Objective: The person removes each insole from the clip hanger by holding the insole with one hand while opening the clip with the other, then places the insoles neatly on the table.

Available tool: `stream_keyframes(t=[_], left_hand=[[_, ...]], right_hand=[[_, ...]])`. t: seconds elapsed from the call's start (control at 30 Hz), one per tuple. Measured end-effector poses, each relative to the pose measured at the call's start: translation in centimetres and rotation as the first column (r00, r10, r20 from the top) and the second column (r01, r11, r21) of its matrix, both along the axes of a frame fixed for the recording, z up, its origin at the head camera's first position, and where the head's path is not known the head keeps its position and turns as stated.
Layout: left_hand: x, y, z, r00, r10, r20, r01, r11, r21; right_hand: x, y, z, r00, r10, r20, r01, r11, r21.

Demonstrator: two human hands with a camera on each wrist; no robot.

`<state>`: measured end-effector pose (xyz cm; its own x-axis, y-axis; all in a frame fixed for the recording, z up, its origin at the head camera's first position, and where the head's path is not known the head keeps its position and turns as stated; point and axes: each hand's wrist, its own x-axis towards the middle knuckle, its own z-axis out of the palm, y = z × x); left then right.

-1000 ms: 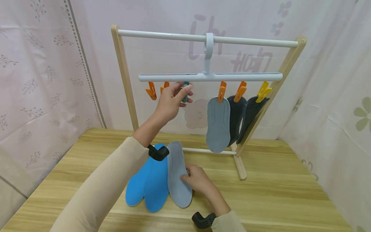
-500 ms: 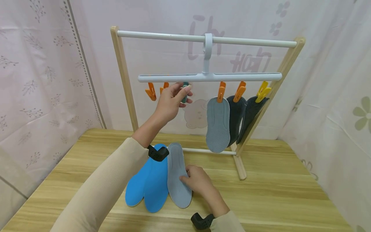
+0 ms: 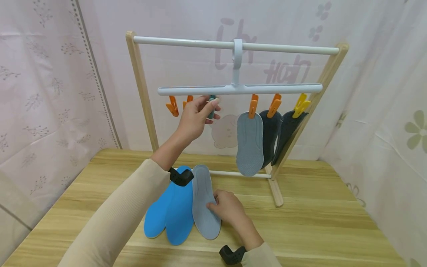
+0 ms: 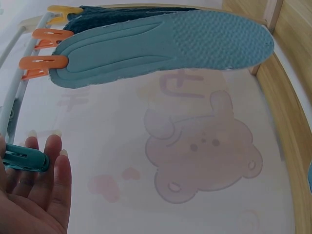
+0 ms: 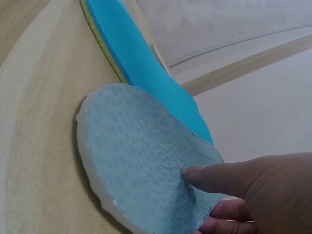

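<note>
My left hand [image 3: 197, 115] pinches a dark green clothespin [image 4: 27, 158] that hangs under the white hanger bar [image 3: 200, 90]. On the table, my right hand [image 3: 228, 207] grips the right edge of a grey insole [image 3: 204, 207], thumb on its top face and fingers at its side. Left of that insole lie two blue insoles [image 3: 180, 211], overlapping each other. Another grey insole [image 3: 249, 144] hangs from an orange clothespin [image 3: 253, 106], right of my left hand. Behind it hang dark insoles [image 3: 270, 133], held by an orange clothespin [image 3: 274, 105] and a yellow clothespin [image 3: 301, 106].
A wooden rack [image 3: 143, 89] with a white top rod [image 3: 186, 42] carries the hanger. Two orange clothespins [image 3: 172, 106] hang at the hanger's left end, one partly behind my hand. The rack's right foot [image 3: 276, 193] stands on the wooden table [image 3: 327, 222]. Printed curtains surround the table.
Both hands keep almost the same place and hold. Rack and hanger shift very slightly left in the head view, and the insoles stay where they were.
</note>
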<state>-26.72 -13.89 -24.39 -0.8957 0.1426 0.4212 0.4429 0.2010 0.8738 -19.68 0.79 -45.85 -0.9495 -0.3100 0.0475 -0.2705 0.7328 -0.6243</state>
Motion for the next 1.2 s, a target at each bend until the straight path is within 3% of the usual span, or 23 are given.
stream_keyframes(t=[0.37, 0.57, 0.93, 1.2], left_hand=[[-0.2, -0.1, -0.1, 1.000, -0.004, -0.005, 0.004, 1.000, 0.002], [-0.1, 0.0, -0.1, 1.000, 0.000, -0.005, 0.000, 1.000, 0.001], [-0.1, -0.2, -0.1, 1.000, 0.006, -0.023, -0.006, 1.000, -0.010], [-0.1, -0.1, -0.2, 1.000, 0.004, -0.024, -0.004, 1.000, -0.023]], right_hand=[[-0.2, 0.1, 0.2, 0.998, -0.060, -0.017, 0.060, 0.998, 0.031], [-0.4, 0.7, 1.3, 0.993, -0.073, -0.091, 0.072, 0.997, -0.021], [0.8, 1.9, 7.8, 0.979, -0.098, -0.178, 0.057, 0.973, -0.226], [0.9, 3.3, 11.9, 0.949, -0.064, -0.309, -0.009, 0.974, -0.228]])
